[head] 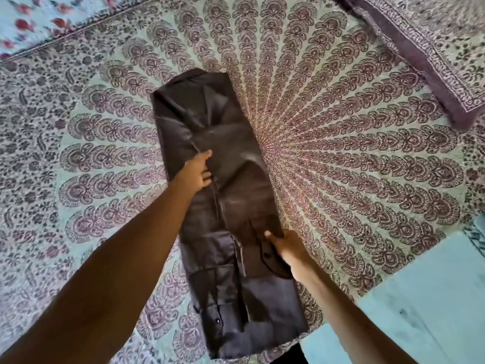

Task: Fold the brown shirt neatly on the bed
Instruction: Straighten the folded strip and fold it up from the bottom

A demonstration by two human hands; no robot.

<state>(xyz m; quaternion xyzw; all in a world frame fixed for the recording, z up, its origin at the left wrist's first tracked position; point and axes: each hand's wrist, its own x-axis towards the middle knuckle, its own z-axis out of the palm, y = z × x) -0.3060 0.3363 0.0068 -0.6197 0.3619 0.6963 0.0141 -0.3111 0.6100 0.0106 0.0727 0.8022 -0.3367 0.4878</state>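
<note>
Shirt (223, 185), dark brown, lies on the bed (354, 166) as a long narrow strip, its sides already folded inward, running from the near edge toward the middle of the patterned bedspread. Small buttons show near its lower end. The left hand (198, 172) rests on the shirt's left edge about halfway up, fingers closed on a fold of cloth. The right hand (284, 244) grips the right edge lower down, thumb on top and the cloth pinched beneath it. Both forearms reach in from the bottom of the view. A pillow (425, 48) in matching print lies at the far right corner, well apart from the shirt. Pale floor (420, 311) shows at lower right beside the bed.
</note>
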